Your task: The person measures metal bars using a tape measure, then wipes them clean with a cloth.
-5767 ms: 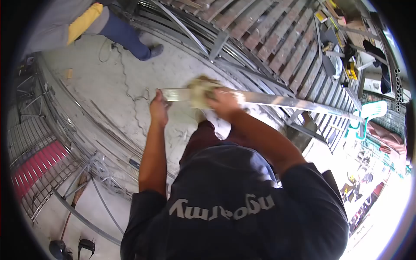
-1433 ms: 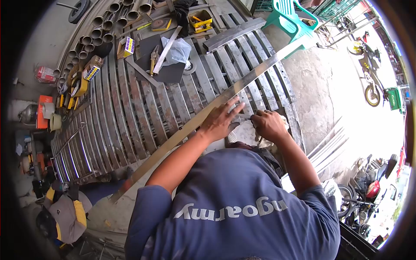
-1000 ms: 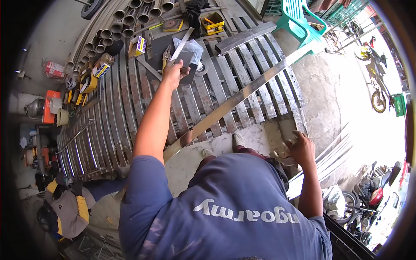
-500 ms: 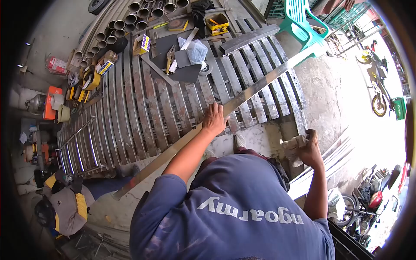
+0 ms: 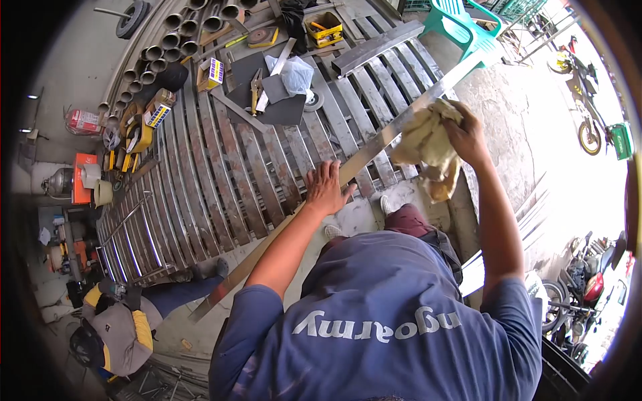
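A long flat metal bar (image 5: pixel 381 142) lies slantwise over the slatted metal table (image 5: pixel 221 167), its near end jutting past the edge at the lower left. My left hand (image 5: pixel 326 190) rests on the bar near the table's front edge, fingers spread and pressing on its surface. On the right, my right hand (image 5: pixel 465 134) grips a crumpled, stained yellowish rag (image 5: pixel 431 144), which hangs down beside the bar and partly covers it.
Metal tubes (image 5: pixel 180 33) are stacked at the back left. Pliers (image 5: pixel 255 90), a plastic bag (image 5: pixel 294 75) and a yellow box (image 5: pixel 324 30) lie on the table. A green chair (image 5: pixel 468 30) stands behind. A co-worker (image 5: pixel 117 334) crouches at the lower left.
My right hand has moved up and inward with the rag, from beyond the table's corner to beside the bar. My left hand stays on the bar. The whole view has shifted slightly.
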Available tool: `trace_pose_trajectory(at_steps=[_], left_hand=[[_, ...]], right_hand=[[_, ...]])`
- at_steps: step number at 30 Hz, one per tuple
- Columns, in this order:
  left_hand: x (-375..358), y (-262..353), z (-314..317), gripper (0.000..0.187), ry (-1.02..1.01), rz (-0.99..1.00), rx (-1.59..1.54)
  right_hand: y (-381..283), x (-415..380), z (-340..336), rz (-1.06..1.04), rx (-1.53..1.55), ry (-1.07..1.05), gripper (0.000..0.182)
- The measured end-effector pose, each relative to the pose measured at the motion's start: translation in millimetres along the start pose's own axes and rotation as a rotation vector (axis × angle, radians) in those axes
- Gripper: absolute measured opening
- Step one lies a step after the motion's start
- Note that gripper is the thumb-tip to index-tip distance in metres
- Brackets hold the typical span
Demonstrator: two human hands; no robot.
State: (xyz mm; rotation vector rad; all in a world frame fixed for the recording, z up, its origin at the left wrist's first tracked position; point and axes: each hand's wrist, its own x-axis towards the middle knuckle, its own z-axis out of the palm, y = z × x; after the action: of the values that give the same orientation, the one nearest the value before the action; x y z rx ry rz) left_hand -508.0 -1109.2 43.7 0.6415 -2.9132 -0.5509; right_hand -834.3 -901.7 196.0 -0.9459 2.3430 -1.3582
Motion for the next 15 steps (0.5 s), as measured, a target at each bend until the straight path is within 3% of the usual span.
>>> trace_pose_trajectory(at_steps=[2, 3, 4, 6, 9, 11, 12, 13, 15], left_hand=[[24.3, 7.9, 18.5, 0.073, 0.052, -0.049, -0.025], [37.9, 11.6, 31.7, 0.073, 0.072, -0.133, -0.008], [45.4, 15.2, 40.0, 0.072, 0.13, -0.199, 0.014], [75.7, 27.3, 55.0, 0.07, 0.251, -0.31, 0.044], [88.9, 42.6, 47.0, 0.09, 0.2, -0.407, 0.003], [91.2, 42.9, 45.8, 0.083, 0.202, -0.386, 0.007], [96.0, 45.6, 44.5, 0.072, 0.213, -0.389, 0.01], [99.1, 45.7, 46.7, 0.061, 0.235, -0.36, 0.048], [104.9, 48.2, 46.1, 0.058, 0.203, -0.348, 0.109]], right_hand=[[15.7, 26.7, 39.5, 0.147, -0.135, -0.118, 0.045], [70.8, 43.5, 78.7, 0.11, -0.301, -0.1, 0.047], [105.0, 50.9, 114.2, 0.116, -0.364, -0.285, 0.049], [61.4, 10.8, 162.0, 0.144, -0.467, -0.183, 0.051], [75.7, -14.0, 198.1, -0.36, -0.565, -0.339, 0.063], [79.8, -4.6, 186.2, -0.464, -0.529, -0.402, 0.051], [93.8, 11.6, 177.0, -0.604, -0.58, -0.43, 0.048], [107.2, 30.9, 157.9, -0.611, -0.586, -0.428, 0.047], [148.3, 74.3, 121.1, -0.606, -0.609, -0.365, 0.045]])
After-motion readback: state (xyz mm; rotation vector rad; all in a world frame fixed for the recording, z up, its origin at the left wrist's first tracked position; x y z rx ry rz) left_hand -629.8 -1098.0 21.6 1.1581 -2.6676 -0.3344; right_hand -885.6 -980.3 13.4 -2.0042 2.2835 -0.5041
